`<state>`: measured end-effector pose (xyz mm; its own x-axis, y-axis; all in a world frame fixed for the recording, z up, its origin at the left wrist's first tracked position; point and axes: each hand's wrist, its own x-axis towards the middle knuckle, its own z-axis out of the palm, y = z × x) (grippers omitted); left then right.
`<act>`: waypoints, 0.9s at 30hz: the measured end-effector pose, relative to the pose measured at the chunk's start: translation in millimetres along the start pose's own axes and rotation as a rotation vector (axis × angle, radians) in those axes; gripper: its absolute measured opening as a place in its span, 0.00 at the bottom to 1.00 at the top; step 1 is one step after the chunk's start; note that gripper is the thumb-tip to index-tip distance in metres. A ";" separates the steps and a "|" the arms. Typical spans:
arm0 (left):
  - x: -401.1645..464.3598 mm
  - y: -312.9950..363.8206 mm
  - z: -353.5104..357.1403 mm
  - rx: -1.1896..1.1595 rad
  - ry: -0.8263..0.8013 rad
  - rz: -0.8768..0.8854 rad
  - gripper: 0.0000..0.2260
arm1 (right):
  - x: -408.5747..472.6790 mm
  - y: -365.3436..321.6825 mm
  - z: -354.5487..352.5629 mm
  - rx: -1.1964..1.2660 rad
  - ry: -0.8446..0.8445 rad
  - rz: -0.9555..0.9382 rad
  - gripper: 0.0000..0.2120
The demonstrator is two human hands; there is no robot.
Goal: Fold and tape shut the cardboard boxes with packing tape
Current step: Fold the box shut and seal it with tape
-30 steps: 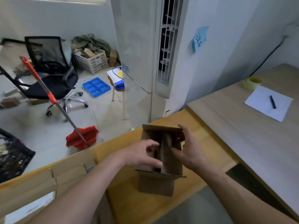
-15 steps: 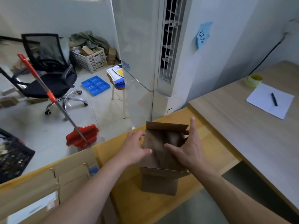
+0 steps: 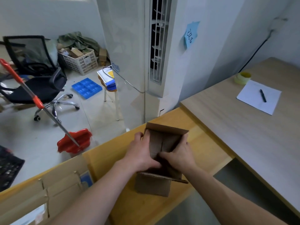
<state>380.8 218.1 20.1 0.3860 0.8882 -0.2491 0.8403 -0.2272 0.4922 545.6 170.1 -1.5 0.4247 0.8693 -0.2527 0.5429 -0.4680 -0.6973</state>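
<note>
Folding step, tape not started. The box (image 3: 162, 153) stands on the yellow bench (image 3: 199, 143), near its front edge, open end up. My left hand (image 3: 142, 153) grips the left wall, fingers curled over its far corner, thumb across the inner flaps. My right hand (image 3: 180, 155) grips the right wall, thumb reaching in to press the two inner flaps flat; their seam runs down the middle. Far flap (image 3: 165, 128) stands up; near flap (image 3: 164, 177) sticks out toward me, both unfolded.

Next, I'd say: fold far and near flaps over the inner ones, hold them with one hand, then fetch tape. The tape roll (image 3: 242, 77) sits well apart on the grey desk (image 3: 243, 127), by the paper (image 3: 259, 96) and pen (image 3: 263, 95), a long right-hand reach.

Edges: bench drops off just in front of the box, and there's a gap between bench and desk on my right. Open bench surface behind and right of the box. Flat cardboard (image 3: 40, 197) lies at my left.
</note>
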 end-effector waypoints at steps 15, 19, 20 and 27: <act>89.0 216.1 2.3 0.078 0.110 0.397 0.59 | 31.0 49.9 -220.5 0.579 0.179 0.017 0.38; 106.5 307.8 43.7 0.138 0.098 0.458 0.57 | 31.2 99.1 -286.2 0.569 0.233 0.038 0.37; 109.3 329.1 55.1 0.137 0.077 0.470 0.56 | 31.5 113.2 -301.5 0.560 0.245 0.053 0.37; 130.0 447.4 130.6 0.165 -0.217 0.488 0.53 | 35.9 216.4 -398.4 0.542 0.301 0.200 0.38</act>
<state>856.6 179.7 99.0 0.8001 0.5656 -0.2000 0.5862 -0.6665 0.4606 967.0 36.7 105.7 0.7067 0.6544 -0.2689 0.0233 -0.4014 -0.9156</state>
